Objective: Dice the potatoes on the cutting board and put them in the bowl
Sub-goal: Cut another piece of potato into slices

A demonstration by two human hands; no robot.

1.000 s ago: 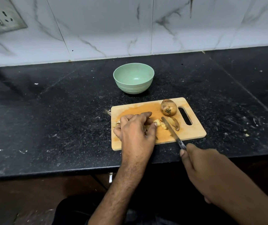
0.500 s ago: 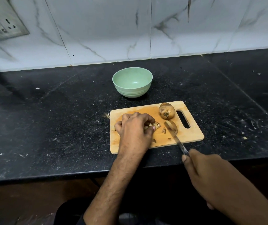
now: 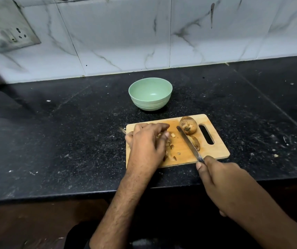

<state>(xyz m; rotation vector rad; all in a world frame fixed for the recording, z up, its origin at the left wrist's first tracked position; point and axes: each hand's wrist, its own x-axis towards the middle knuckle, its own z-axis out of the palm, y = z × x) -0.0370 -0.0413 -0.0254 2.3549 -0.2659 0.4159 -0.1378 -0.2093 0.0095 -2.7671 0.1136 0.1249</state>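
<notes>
The person's right hand (image 3: 221, 178) is wrapped around the handle of a slim steel kitchen knife (image 3: 189, 142), forefinger near the base of the blade. The blade lies low over the rectangular pale wooden cutting board (image 3: 214, 151) and points toward eleven o'clock; whether it touches the wood cannot be told. The right forearm enters from five o'clock.

At nine o'clock from the blade, the left hand (image 3: 146, 144) lies palm down on the board with fingers curled over a cluster of small pale potato pieces (image 3: 171, 146), seemingly gathering or steadying them. A few loose bits sit just beside its fingertips. The left forearm comes up from six o'clock.

At one o'clock from the blade tip stands a whole brown unpeeled potato (image 3: 188, 125), near the board's handle slot. A thin brown-skinned potato slice (image 3: 196, 143) lies just beside the blade at three o'clock.

The round pale green bowl (image 3: 150, 94) appears empty and sits on the black speckled stone counter (image 3: 63, 132), at twelve o'clock from the board and apart from it.

Judging by this, dicing is partway through. The next move likely calls for cutting the gathered pieces smaller, fingertips tucked clear of the edge.
</notes>
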